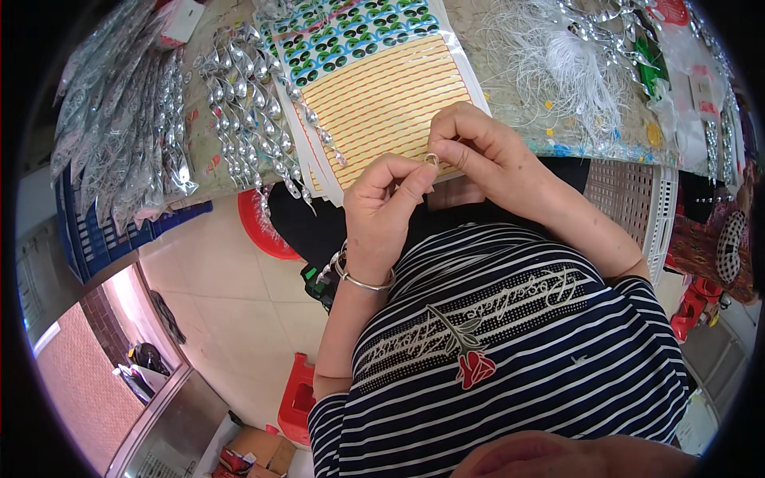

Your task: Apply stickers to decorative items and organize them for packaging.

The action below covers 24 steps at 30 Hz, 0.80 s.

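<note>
My left hand [378, 205], a silver bangle [365, 280] round its wrist, is closed in a pinch at the table's near edge. Between its thumb and forefinger and those of my right hand [488, 153] sits a small shiny ring [431, 158]. The right hand's fingers are curled and pressed together against the ring's other side. Anything finer in the fingertips is too small to make out. Just beyond both hands lies a stack of printed sheets [374, 88], yellow with red lines in the nearer part and green and blue shapes farther off.
Twisted silver strips [243, 103] lie left of the sheets, with a pile of wrapped silver strips [119, 103] beyond them. White thread [574, 72] is heaped at the right. A white plastic basket [629, 199] stands below the table's right side; a red stool [296, 398] is on the floor.
</note>
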Available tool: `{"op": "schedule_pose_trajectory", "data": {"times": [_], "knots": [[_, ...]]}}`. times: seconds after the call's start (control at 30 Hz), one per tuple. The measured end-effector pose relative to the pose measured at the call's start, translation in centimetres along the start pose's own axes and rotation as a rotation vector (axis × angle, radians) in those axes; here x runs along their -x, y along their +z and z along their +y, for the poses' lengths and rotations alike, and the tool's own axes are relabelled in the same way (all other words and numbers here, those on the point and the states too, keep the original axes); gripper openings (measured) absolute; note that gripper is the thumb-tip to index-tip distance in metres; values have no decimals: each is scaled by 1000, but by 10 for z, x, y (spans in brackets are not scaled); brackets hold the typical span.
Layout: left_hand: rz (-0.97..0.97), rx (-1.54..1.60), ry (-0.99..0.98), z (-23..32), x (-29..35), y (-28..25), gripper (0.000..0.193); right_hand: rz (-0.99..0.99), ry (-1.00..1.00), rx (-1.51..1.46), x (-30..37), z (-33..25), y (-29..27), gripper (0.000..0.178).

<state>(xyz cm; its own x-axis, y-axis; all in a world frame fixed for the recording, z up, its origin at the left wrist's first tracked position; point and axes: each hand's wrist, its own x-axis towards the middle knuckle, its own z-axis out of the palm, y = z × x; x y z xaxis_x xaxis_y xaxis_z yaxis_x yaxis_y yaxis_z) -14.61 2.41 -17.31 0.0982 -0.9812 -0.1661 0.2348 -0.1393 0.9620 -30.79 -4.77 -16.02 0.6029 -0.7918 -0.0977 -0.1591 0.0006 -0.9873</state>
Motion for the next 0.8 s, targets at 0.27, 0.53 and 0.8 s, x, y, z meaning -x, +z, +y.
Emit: {"op": "schedule_pose_trajectory", "data": {"times": [0.27,0.53,0.8], "knots": [[-6,77,-90,4,0,1,7,-37,10,-97,-5,-5,2,10],[82,93,-18,0,1,1,5,128,-238,254,0,-10,-7,11],[54,-99,113,-7,1,-1,7,117,-360,369,5,-9,-1,10]]}}
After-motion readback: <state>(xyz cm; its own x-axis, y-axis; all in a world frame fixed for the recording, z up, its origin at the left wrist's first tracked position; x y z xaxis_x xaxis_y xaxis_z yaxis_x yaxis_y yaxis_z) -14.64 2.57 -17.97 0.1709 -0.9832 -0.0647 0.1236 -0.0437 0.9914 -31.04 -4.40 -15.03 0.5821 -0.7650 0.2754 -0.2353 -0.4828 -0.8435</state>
